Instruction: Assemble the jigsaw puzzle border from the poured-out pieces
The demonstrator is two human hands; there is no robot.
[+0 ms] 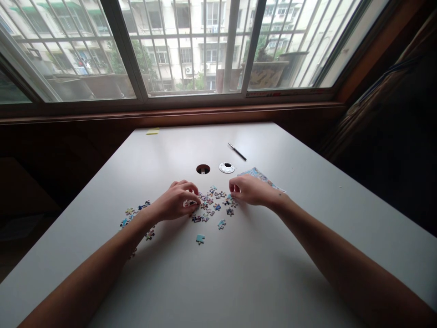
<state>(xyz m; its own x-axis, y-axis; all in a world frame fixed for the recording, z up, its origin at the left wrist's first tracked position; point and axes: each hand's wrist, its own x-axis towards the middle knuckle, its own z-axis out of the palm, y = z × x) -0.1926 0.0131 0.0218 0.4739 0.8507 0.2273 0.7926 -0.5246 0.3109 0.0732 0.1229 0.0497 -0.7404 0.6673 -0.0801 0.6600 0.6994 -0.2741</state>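
Note:
Small jigsaw puzzle pieces lie loose in a pile at the middle of the table, between my two hands. My left hand is at the pile's left edge, thumb and forefinger curled together in a pinch; whatever is between the tips is too small to make out. At the right edge, my right hand has its fingers bent and thumb drawn in, pinched at a light blue puzzle piece. Nearer me, a single light blue piece lies apart. Another scatter of pieces is partly hidden behind my left forearm.
A printed picture sheet lies partly under my right hand. Beyond are a black pen, a round cable hole and its silver cover. A yellow sticky note is at the white table's far edge, below a barred window.

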